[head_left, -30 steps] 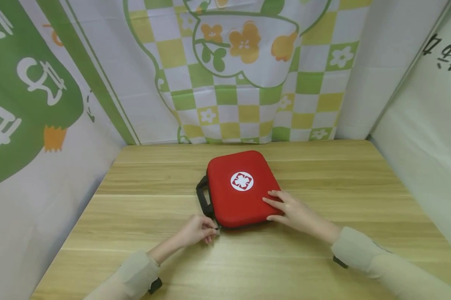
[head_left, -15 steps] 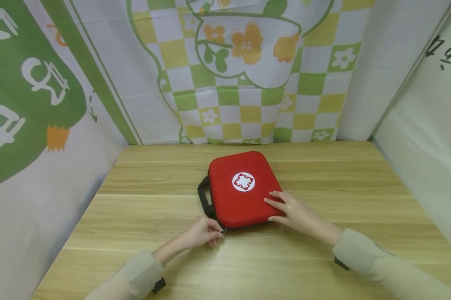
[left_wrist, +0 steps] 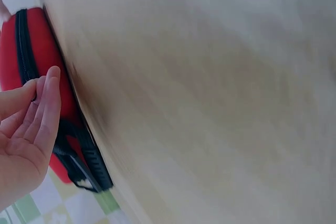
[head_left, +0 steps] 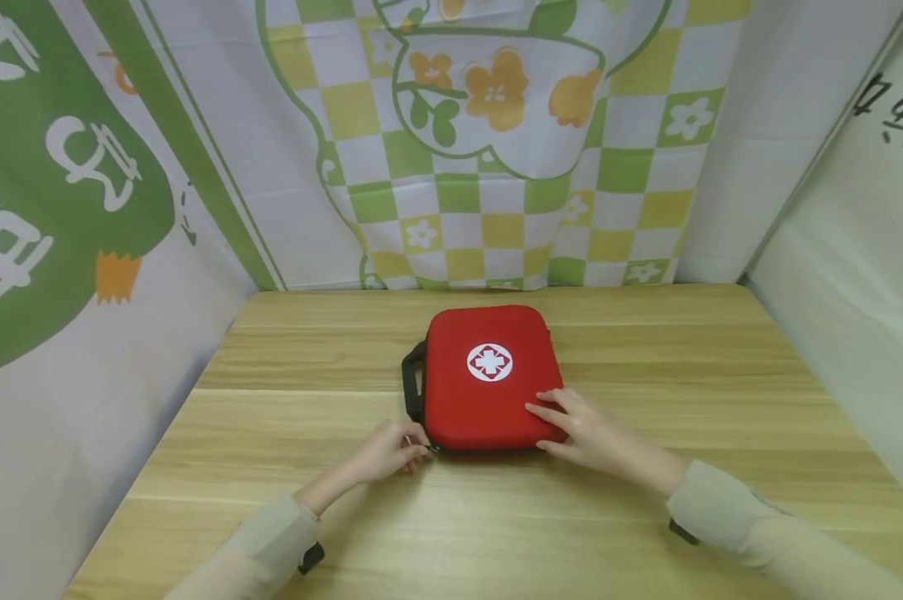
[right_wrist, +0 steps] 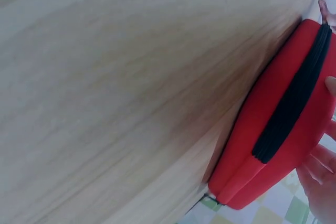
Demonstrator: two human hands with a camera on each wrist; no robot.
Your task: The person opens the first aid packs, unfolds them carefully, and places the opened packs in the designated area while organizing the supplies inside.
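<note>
well, my left hand [head_left: 391,450] has the small zip pull [head_left: 433,448] pinched between thumb and fingers at the near left corner of the red case [head_left: 489,408]. my right hand [head_left: 589,433] rests on the lid [head_left: 459,417] by its near right corner, fingers spread, wrapped round nothing. the case lies flat on the wooden table [head_left: 646,350] in front of me, its black handle [head_left: 409,385] out to the left.

i'd judge the shell moulded and fairly stiff with a little give, more cloth-like than slick, and not fragile. its weight i can't tell. if it is light, it will likely skid or swivel when the pull is tugged, so pressing on the lid makes a sensible anchor. for the zip [left_wrist: 25,51], the pull is the place to pinch, though something so small could slip from my fingertips; for lifting the whole, the handle looks the best hold.

as a container it looks closed where i can see: lid down, zip running round the side, white emblem [head_left: 489,362] facing up. no contents show, so i can't say how full it is.
</note>
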